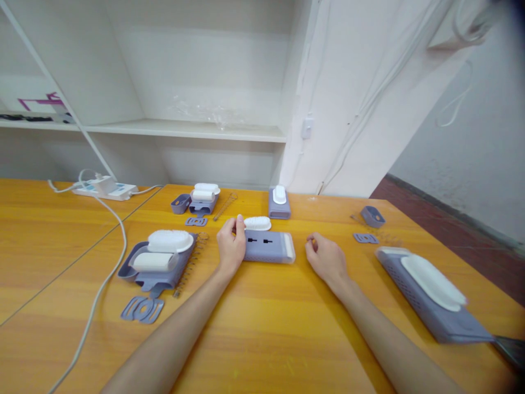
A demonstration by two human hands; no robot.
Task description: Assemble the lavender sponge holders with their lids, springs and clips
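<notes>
My left hand [232,243] is closed around the left end of a grey-purple plastic box [266,246], thumb up. The box lies on its side on the table, with two black key-shaped slots facing up and a whitish strip at its right end. Just behind it rests a white oval brush [257,223], bristles upward, close to my left thumb. My right hand [328,258] rests on the table to the right of the box, apart from it. Its fingers are curled in, and nothing shows in them.
On the left lie grey-purple housings with white brushes [170,241], a spring [192,265] and flat grey plates [143,310]. Similar parts [204,200] stand behind. At right are another box with a white brush [435,282] and a small cup [372,216]. A white cable [118,262] crosses the left.
</notes>
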